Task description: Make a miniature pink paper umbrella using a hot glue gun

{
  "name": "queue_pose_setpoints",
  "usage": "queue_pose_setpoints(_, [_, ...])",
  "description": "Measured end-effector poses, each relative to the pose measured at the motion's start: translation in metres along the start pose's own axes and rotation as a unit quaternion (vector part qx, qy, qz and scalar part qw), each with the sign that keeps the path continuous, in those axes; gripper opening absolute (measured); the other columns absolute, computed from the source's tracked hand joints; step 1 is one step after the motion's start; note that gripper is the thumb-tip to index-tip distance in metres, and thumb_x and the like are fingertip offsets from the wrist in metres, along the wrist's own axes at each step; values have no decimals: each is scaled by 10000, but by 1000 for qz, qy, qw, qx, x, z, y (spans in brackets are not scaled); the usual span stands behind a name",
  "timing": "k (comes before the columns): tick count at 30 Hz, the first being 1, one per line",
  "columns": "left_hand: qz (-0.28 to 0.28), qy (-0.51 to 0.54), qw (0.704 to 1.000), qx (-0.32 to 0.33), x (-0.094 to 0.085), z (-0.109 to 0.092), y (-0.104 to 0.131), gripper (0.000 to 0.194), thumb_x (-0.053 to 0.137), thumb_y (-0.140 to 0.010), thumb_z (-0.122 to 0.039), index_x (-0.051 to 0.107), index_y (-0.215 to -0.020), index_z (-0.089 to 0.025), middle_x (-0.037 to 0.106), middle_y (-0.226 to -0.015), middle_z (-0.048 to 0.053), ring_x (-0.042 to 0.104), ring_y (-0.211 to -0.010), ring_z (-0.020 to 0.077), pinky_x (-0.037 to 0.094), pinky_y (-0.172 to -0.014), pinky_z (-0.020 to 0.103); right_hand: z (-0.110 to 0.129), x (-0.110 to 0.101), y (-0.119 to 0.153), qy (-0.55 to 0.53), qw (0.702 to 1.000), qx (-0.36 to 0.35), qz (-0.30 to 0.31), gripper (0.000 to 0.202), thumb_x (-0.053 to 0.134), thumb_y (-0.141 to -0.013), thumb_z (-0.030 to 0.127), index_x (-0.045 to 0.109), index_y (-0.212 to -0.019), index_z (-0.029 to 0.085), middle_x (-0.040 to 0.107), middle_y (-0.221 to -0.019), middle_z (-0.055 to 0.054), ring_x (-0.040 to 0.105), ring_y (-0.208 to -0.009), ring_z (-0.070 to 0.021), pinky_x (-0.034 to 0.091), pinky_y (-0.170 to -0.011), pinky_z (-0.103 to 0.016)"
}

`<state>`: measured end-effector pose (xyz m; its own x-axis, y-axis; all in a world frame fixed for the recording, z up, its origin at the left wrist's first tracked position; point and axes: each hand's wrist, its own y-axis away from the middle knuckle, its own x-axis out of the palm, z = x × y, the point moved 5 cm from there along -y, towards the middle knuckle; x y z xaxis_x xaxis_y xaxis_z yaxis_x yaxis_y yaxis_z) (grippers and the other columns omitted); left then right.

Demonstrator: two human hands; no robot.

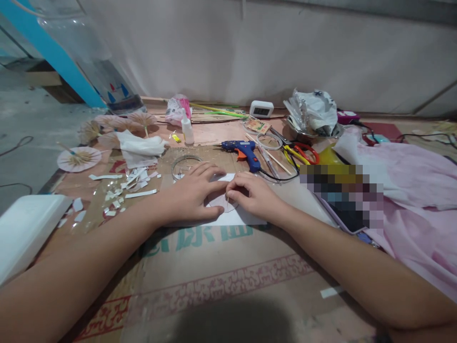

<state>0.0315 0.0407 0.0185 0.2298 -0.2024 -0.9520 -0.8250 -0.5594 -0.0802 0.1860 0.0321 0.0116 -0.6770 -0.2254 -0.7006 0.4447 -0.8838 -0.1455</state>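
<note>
A sheet of white paper (pixel 246 219) lies on the cardboard in front of me, with a round outline (pixel 213 202) showing on it, partly covered by my hands. My left hand (pixel 193 193) rests over the paper's left side, fingers spread, thumb beside the round shape. Pinched between the thumb and forefinger of my right hand (pixel 252 193) is a thin wooden stick (pixel 227 201), its lower end at the round shape. The fingertips of both hands almost meet. Just beyond them lies a blue glue gun (pixel 246 152).
Paper scraps (pixel 117 193) and several small paper parasols (pixel 79 158) lie at left, near a white box (pixel 32 228). Behind stand a squeeze bottle (pixel 187 131) and a digital clock (pixel 262 109). Scissors (pixel 296 155), a phone (pixel 342 209) and pink cloth (pixel 414 181) occupy the right.
</note>
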Motion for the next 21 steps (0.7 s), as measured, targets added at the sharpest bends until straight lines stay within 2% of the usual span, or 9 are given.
queue_pose_setpoints(13, [-4,-1,1000,7,1,1,0,462,625,-876,-436,616,-1310,-280,496,-1472,120,386,-1418,356,299,-1187,570,1,2,-1,9,999,-9,41,148,654,-868,108,682,-743,184,605,-747,-2,538,-839,-181,362,-812,-329])
queue_pose_setpoints(21, [1,-2,1000,0,2,1,0,480,628,-876,-449,612,-1325,-278,489,-1487,114,390,-1415,348,298,-1189,555,2,2,0,-5,1000,-5,5,125,689,-852,101,705,-765,188,655,-775,-2,569,-846,-173,386,-824,-326])
